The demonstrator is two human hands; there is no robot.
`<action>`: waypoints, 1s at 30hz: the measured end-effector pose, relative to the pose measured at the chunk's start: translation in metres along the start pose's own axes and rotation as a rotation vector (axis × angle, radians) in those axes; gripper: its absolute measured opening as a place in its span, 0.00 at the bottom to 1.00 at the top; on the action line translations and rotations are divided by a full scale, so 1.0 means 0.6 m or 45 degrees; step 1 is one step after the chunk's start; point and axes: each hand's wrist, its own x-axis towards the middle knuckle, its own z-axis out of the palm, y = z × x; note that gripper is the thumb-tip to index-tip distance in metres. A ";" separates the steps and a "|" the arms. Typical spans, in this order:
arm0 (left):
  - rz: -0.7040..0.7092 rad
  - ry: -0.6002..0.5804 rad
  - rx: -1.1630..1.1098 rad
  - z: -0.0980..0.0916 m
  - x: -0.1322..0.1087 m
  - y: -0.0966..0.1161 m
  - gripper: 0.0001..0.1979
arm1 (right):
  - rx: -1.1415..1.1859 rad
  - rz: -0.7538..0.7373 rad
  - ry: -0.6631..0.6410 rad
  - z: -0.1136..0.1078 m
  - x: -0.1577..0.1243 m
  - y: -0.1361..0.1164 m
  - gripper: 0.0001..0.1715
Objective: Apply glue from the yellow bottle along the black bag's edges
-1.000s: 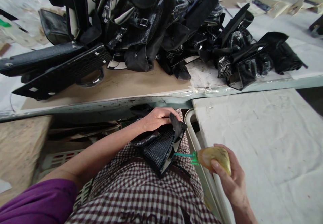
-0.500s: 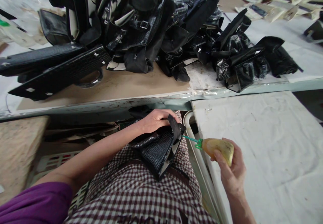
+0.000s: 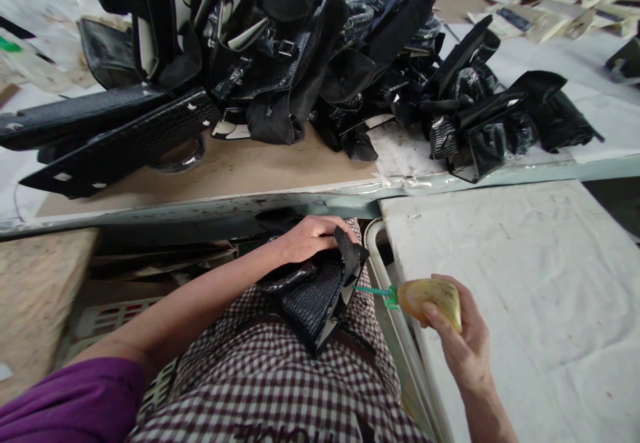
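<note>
the left hand (image 3: 307, 238) gripped a black bag piece (image 3: 315, 296) on the lap; the right hand (image 3: 457, 343) squeezed a yellow glue bottle (image 3: 433, 296), nozzle touching it.

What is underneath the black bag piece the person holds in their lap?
The black bag piece rests on a checkered apron over the lap. Whatever lies directly beneath its middle is covered.

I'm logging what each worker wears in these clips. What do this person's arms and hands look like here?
Both hands are bare: no gloves, rings or watch visible. The left hand extends from a bare forearm, with a purple sleeve covering the upper arm. The right hand and its forearm are bare too; no sleeve shows there.
</note>
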 end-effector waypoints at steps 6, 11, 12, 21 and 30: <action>-0.006 0.003 0.003 0.001 0.001 0.002 0.08 | 0.048 0.148 -0.094 -0.006 -0.012 -0.006 0.31; 0.011 -0.002 -0.001 0.000 -0.001 0.000 0.08 | 0.012 0.106 0.066 0.006 -0.002 -0.007 0.34; 0.013 -0.005 -0.001 0.000 -0.001 -0.001 0.08 | 0.004 0.096 0.093 0.009 0.000 -0.008 0.34; 0.016 -0.011 0.014 -0.001 -0.004 -0.006 0.08 | -0.010 0.083 -0.115 0.001 -0.030 -0.024 0.31; -0.016 0.003 -0.024 0.001 -0.002 0.001 0.08 | -0.069 0.068 -0.050 0.006 -0.059 -0.025 0.29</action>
